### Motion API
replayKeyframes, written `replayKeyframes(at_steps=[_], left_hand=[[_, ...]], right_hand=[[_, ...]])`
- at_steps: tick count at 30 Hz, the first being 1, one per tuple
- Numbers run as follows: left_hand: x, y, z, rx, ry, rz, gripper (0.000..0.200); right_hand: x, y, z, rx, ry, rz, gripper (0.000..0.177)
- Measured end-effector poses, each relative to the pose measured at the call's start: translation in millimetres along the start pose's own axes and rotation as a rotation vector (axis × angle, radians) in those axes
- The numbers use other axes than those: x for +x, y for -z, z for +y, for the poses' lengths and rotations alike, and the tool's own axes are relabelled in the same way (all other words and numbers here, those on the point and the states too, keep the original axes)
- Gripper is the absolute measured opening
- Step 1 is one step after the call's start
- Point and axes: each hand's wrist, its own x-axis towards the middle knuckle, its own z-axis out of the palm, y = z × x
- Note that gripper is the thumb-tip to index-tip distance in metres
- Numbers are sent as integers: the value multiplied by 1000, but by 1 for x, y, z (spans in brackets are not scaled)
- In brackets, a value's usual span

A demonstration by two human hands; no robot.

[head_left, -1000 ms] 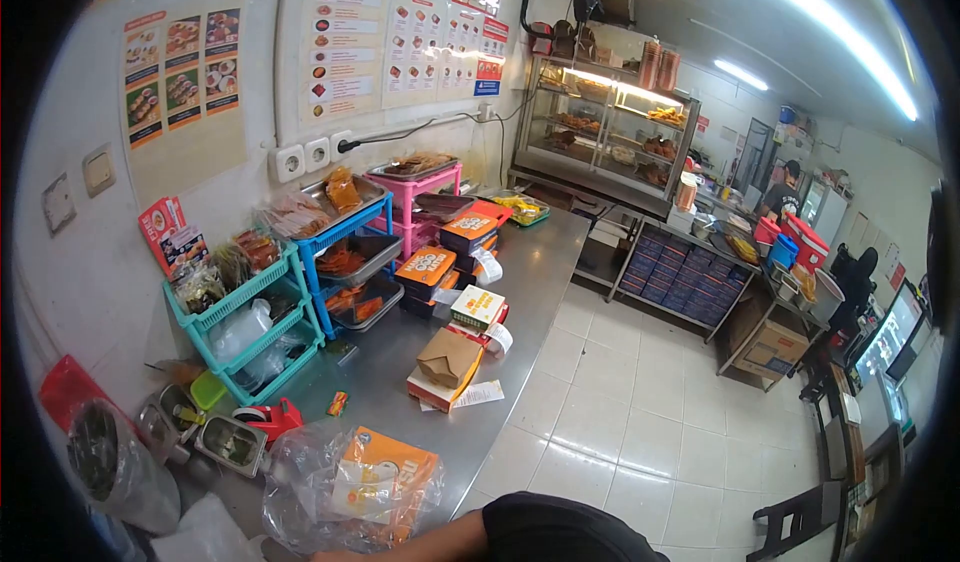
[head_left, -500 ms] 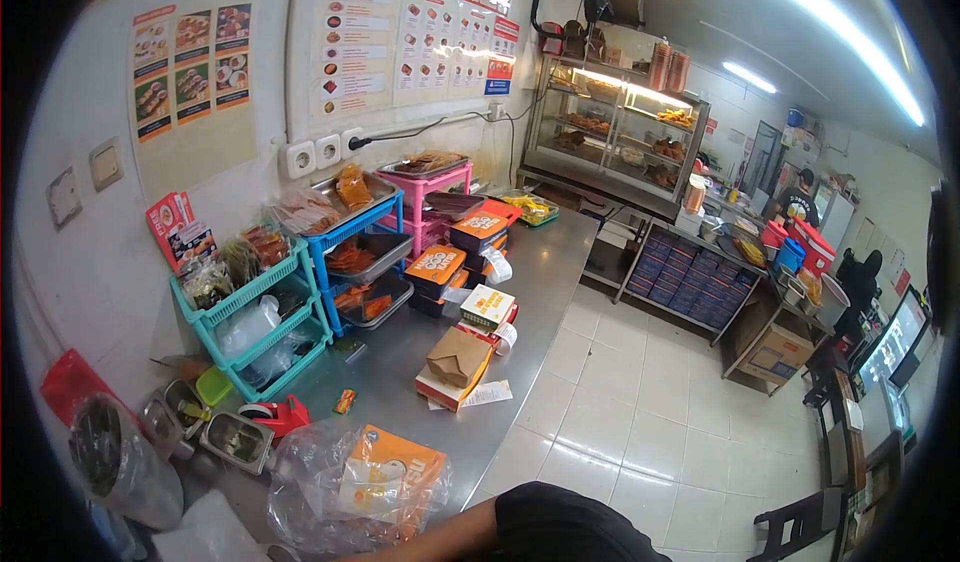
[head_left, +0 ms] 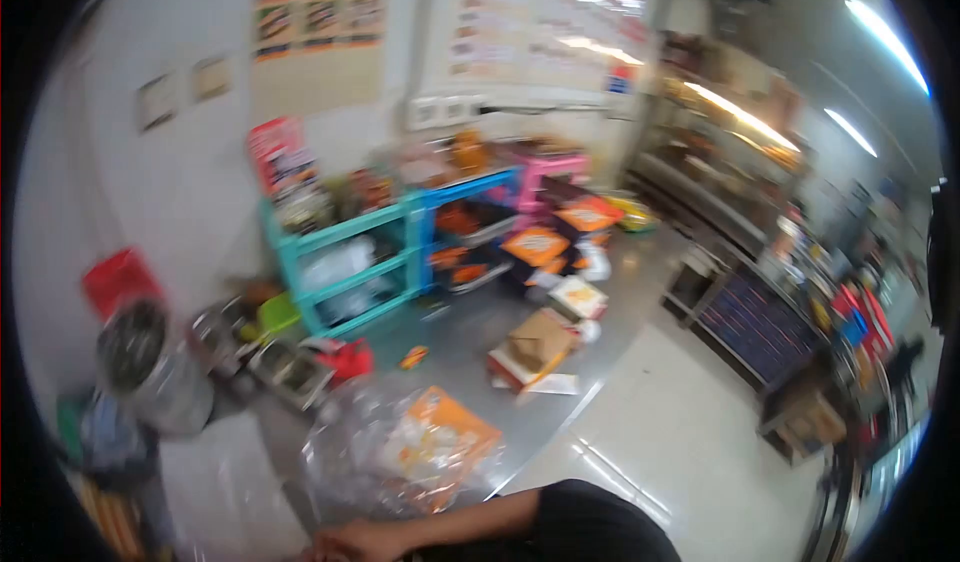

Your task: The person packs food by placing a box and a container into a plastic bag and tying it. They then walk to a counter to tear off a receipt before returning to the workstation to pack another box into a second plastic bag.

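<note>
Counter (head_left: 455, 360) of grey metal, with a clear plastic bag (head_left: 345, 442) lying just beyond my right hand (head_left: 350, 540).
I cannot tell whether my fingers are apart or together, low in the blurred view. Beyond the bag, coloured racks (head_left: 355, 290) line the white wall (head_left: 195, 12); right of my hand, pale floor (head_left: 650, 402) runs toward a lit display case (head_left: 715, 157).

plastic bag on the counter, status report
Right hand at bottom edge, grip unclear. Left hand not seen. Clear plastic bag lying on counter. Blurred red item close beyond it.
</note>
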Motion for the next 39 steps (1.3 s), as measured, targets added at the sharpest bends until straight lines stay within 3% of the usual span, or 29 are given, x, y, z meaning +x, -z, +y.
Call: replayKeyframes(at_steps=[1, 2, 3, 4, 5, 6, 7, 8, 9, 11, 12, 13, 15, 17, 19, 20, 21, 22, 23, 24, 26, 28, 29, 31, 33, 35, 37, 38, 39], left_hand=[[-8, -5, 2, 36, 92, 45, 41], [2, -14, 1, -344, 319, 110, 27], [11, -21, -4, -736, 514, 218, 13], [10, -23, -3, -854, 625, 213, 11], [8, -23, -1, -934, 681, 245, 11], [8, -22, -3, -990, 616, 245, 12], [6, -21, -6, -1043, 572, 226, 10], [7, -18, -7, -1096, 513, 193, 9], [8, -13, -10, -1098, 535, 221, 9], [1, -3, -25, -599, 199, 122, 10], [-12, 3, -47, -514, 356, 93, 10], [-20, 5, -48, -515, 370, 96, 10], [-25, 6, -51, -544, 462, -13, 10], [-25, 7, -51, -555, 436, -56, 16], [4, 29, -25, -293, 491, 45, 32], [26, 39, -10, -432, 467, 208, 40], [49, 46, 2, -568, 438, 371, 47], [71, 45, 4, -569, 426, 366, 47], [92, 40, 2, -562, 408, 376, 48], [109, 31, -1, -557, 393, 389, 49], [141, -5, -20, -197, 232, 212, 44], [161, -39, -25, 67, 53, 141, 42], [168, -48, -22, 64, 51, 140, 42], [179, -59, -13, -295, 571, -125, 45], [172, -54, 0, -300, 464, -31, 47], [159, -27, 20, -302, 250, 159, 52], [147, 9, 35, -254, 237, 153, 55], [144, 21, 50, -254, 243, 158, 55], [140, 33, 64, -446, 317, 134, 56]], right_hand=[[6, -11, 28, 178, 113, 35, 29], [14, -27, 52, 378, 207, 55, 32], [15, -33, 49, 427, 62, 69, 28], [12, -26, 41, 458, -93, 77, 25], [8, -15, 30, 300, -75, 103, 17], [7, -7, 23, 137, -47, 145, 10], [10, -14, 25, 159, -35, 78, 10], [12, -17, 24, 250, 65, 200, 7], [12, -15, 25, 336, 153, 339, 8], [-3, -12, 44, 420, 74, 276, 9], [-12, -12, 52, 496, -6, 238, 11], [-19, -10, 58, 505, -13, 227, 11], [-24, -2, 67, -20, 32, 195, 17], [-9, 3, 47, -6, 72, 198, 15], [15, -11, 24, -255, 94, 236, 22], [21, -28, 33, -262, 88, 244, 22], [25, -51, 52, -483, 24, -22, 36], [28, -60, 63, -697, -43, -293, 50], [27, -51, 61, -705, -44, -286, 50], [22, -38, 58, -500, -62, -296, 53], [4, 8, 28, -138, -99, -237, 50], [-22, 71, -5, -32, 137, -61, 50], [-32, 101, -11, 69, 160, 27, 50], [-32, 134, -14, 167, 178, 117, 50], [-28, 150, -11, -267, 132, 528, 49], [-28, 155, 24, -356, 67, 432, 45], [-31, 160, 37, -440, 8, 332, 42], [-37, 166, 38, -652, -63, 264, 41], [-40, 169, 38, -863, -134, 192, 41]])
